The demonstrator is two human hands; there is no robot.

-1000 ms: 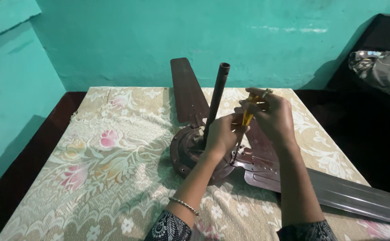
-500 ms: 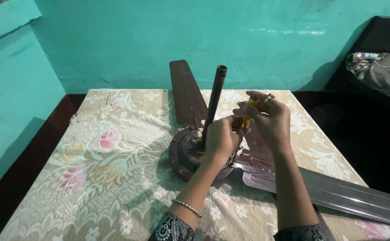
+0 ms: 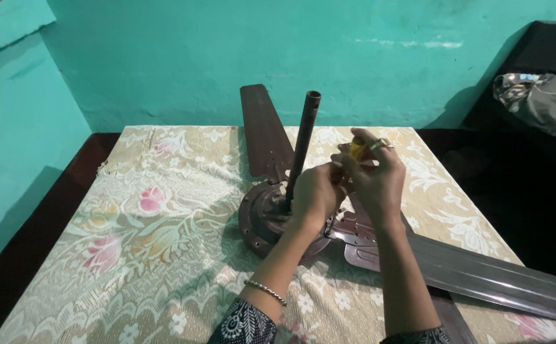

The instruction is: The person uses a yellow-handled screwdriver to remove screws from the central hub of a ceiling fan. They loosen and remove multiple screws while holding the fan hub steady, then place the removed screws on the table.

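Nearest in, the left hand point(image 3: 315, 194) curls shut over the fan's motor hub point(image 3: 266, 216) on the cloth-covered desk point(image 3: 131, 242), at the foot of the upright downrod point(image 3: 303, 143). Just beyond and touching it, the right hand point(image 3: 373, 181) has its fingers point(image 3: 380, 148) pinched on a yellow-handled screwdriver point(image 3: 357, 149) (shaft hidden, seemingly angled down toward the hub). Farthest, one blade point(image 3: 262, 130) points at the wall.

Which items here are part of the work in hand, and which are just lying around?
In use:
- ceiling fan, down rod, blades
- yellow-handled tool in right hand
- left hand

Lying about:
- floral cloth
- patterned fabric bundle
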